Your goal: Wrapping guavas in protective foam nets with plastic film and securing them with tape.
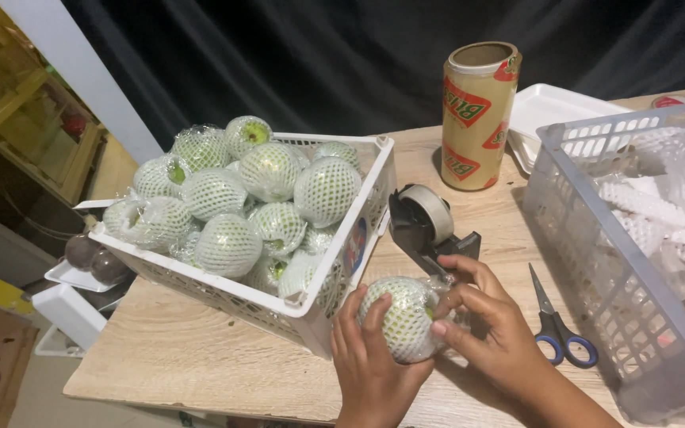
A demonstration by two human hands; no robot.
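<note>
Two dark round fruits sit on a white foam tray at 9 o'clock, off the table edge, tucked under the white plastic slatted crate. Crate stands on the pale wooden tabletop, piled with green round fruits in white foam netting and clear wrap. Left hand at 6 o'clock, fingers curled round the left side of one more green fruit wrapped in white foam net and clear film, held just off the crate's near corner. Right hand grips the same fruit from the right, fingertips pinching the film. Black tape dispenser with beige tape roll just beyond the hands, at 12 o'clock from the fruit. Tall roll of clear printed film on a cardboard core stands upright further back. White foam trays stacked at 1 o'clock. Blue-handled scissors lie right of the right hand. Grey plastic basket at 3 o'clock holds loose white foam net sleeves
</note>
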